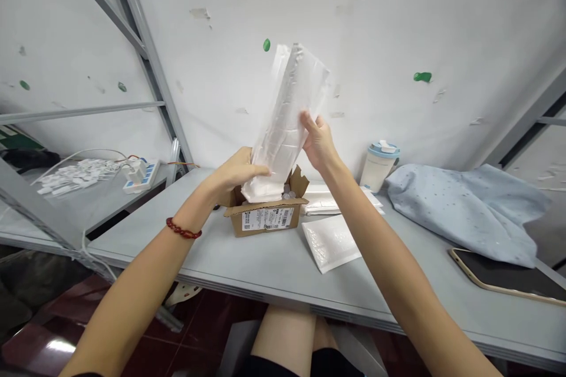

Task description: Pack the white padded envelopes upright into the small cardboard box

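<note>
Both my hands hold a bundle of white, translucent bubble mailers (283,123) upright in front of the wall. My left hand (239,168) grips its lower left edge with the thumb across the front. On the right edge, higher up, my right hand (319,142) is closed with its thumb on the near face. The lower end of the bundle is over or inside an opened small cardboard box (260,225); how deep it reaches is hidden. Small round greyish things (289,194) show inside the box. To its right lie more white mailers (321,205) and a single padded mailer (331,241).
A lidded cup (379,166) stands by the wall at right, with a light blue cloth (460,206) and a phone (508,277) nearby. On the left shelf are a power strip (142,178) and a white heap of small pieces (82,174). Metal posts (152,65) frame the desk.
</note>
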Available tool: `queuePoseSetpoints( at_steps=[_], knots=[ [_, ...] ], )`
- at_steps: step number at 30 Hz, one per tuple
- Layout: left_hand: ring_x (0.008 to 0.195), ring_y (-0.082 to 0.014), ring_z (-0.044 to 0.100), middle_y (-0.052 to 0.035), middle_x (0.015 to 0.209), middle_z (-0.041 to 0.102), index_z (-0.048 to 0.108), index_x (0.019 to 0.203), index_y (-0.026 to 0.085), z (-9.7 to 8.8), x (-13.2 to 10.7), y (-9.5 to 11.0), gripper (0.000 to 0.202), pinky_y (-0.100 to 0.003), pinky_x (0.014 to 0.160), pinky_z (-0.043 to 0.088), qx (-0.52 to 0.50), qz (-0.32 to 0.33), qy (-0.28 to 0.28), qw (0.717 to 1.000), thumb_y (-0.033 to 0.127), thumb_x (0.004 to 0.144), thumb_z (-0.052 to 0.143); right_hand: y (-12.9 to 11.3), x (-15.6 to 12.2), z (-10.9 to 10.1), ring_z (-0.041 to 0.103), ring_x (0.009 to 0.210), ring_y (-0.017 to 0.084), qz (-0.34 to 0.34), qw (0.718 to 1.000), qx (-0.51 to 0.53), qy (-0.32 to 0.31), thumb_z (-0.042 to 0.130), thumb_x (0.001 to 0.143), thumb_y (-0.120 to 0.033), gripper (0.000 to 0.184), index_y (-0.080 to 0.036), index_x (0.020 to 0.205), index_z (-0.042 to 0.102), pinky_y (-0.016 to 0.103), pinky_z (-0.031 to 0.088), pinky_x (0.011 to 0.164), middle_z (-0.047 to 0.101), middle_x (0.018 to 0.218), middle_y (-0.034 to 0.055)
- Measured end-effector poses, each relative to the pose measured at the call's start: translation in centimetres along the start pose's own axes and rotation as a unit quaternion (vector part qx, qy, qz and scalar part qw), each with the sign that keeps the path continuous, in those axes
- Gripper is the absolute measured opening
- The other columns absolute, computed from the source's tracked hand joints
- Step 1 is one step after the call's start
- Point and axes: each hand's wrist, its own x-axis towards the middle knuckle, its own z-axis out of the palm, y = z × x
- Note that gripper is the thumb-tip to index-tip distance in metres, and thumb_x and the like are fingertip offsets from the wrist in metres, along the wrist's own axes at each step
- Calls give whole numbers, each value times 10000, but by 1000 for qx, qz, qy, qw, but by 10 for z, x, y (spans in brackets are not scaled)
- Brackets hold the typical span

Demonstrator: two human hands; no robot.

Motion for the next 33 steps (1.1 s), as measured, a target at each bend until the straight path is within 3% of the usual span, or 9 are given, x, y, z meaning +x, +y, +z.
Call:
queuePoseSetpoints(
  at_steps=[2,5,10,16,20,23,26,30,33],
  knots=[
    [961,-417,697,-70,891,753,760,915,204,-8,0,-2,321,-532,797,593,8,-8,-39,999,293,608,788,-5,2,-4,619,1233,338,-3,999,30,12,812,540,-722,706,-271,1037,591,516,525,1018,697,1191,73],
    [1017,-444,680,-82,942,754,762,986,202,-14,3,1,388,-562,853,584,38,1,-33,999,269,606,800,-11,7,-3,649,1172,337,-6,999,42,27,858,547,-562,543,-247,910,606,515,525,1020,720,1087,63],
    [1124,-404,660,-105,1149,729,690,1207,202,-13,9,13,580,-517,932,576,2,67,2,998,463,709,833,-17,11,6,618,1217,327,-60,991,70,98,826,614,-558,502,-242,924,589,507,508,1050,717,1081,58],
    [1068,-354,682,-81,1046,745,699,1033,184,-8,25,34,552,-458,899,582,16,174,106,979,550,658,872,-24,-4,21,675,1105,278,-91,994,61,9,877,648,-502,473,-220,963,663,470,547,1023,749,1047,32],
    [1064,-323,678,-72,1077,726,677,1051,190,-12,30,55,571,-447,898,580,48,216,141,965,492,623,905,-26,7,11,677,1123,277,-110,989,83,48,910,601,-497,531,-239,983,647,478,539,1037,756,1068,26],
    [1025,-323,693,-85,1037,727,691,1060,182,-23,34,63,582,-438,870,589,72,157,120,978,409,583,935,-24,22,-5,626,1242,272,-136,980,95,109,850,680,-527,520,-258,1060,620,477,515,1061,731,1165,27],
    [962,-313,713,-96,969,737,718,1013,173,-35,44,55,454,-429,826,603,28,87,109,990,396,656,889,-17,30,-19,587,1296,278,-118,980,98,129,767,774,-539,487,-242,1115,588,498,509,1043,696,1234,53],
    [911,-283,721,-101,957,741,716,1030,184,-52,71,19,434,-412,795,616,-80,21,194,978,309,651,885,2,20,-32,619,1228,286,8,992,78,102,740,806,-506,419,-209,1042,562,485,512,1020,681,1202,109],
    [849,-248,715,-96,910,737,712,991,173,-62,87,-19,430,-376,770,612,-101,-56,233,966,255,611,893,16,2,-45,642,1163,262,125,982,15,143,735,805,-443,363,-217,1008,535,446,515,1011,658,1180,118]
  ],
)
